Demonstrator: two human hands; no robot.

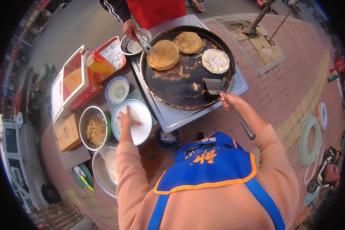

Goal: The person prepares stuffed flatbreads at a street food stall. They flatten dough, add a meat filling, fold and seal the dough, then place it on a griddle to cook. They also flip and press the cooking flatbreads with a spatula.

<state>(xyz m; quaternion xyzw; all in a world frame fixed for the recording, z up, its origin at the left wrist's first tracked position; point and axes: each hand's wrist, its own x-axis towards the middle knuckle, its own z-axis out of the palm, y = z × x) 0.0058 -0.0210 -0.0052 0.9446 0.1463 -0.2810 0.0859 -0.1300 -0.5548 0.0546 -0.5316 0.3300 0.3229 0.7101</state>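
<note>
My left hand (127, 118) is spread, fingers apart, over a wide white plate (142, 133). Something pale, perhaps dough, lies partly hidden beneath it. In my right hand (232, 101) is the handle of a metal spatula (214, 86), its blade over the near right part of a large round black griddle pan (179, 92). Beyond the blade, a pale flatbread (215, 61) rests in the pan. A browned flatbread (188, 42) lies at the back, and stacked browned flatbreads (163, 54) are at the left. Metal tongs (145, 44) in another person's hand (130, 28) touch the stack.
Left of the plate are a steel bowl of filling (96, 130), a patterned bowl (117, 90), a cardboard box (68, 133), an oil bottle (99, 63) and a foam box (74, 83). A bowl with a rack (132, 46) adjoins the pan. A green-handled knife (84, 179) lies lower left.
</note>
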